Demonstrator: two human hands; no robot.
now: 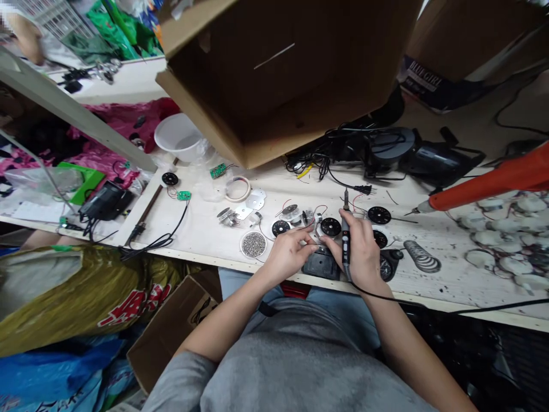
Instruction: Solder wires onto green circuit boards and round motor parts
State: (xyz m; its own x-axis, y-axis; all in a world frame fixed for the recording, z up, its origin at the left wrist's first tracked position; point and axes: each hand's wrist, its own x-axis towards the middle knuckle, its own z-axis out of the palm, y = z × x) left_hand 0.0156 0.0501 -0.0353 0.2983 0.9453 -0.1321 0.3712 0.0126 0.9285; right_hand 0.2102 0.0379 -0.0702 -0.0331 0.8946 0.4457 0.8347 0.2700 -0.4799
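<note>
My right hand [363, 252] is wrapped round a slim black soldering iron [345, 246], its tip pointing away from me. The thumb and fingertips of my left hand [288, 252] are pinched together at the far edge of a black plastic housing [321, 266]. What they grip, if anything, is too small to make out. My right thumb also reaches towards that edge. Black slotted discs [330, 226] and thin red wires lie just beyond my hands. A small round dish of metal beads or screws [253, 245] sits left of my left hand.
An open cardboard box [274, 86] looms over the back of the bench. An orange power screwdriver [493, 180] juts in from the right, above a coil spring [422, 256] and several white round parts [517, 264]. A roll of tape [238, 190] lies left; a black cord [467, 311] crosses the front edge.
</note>
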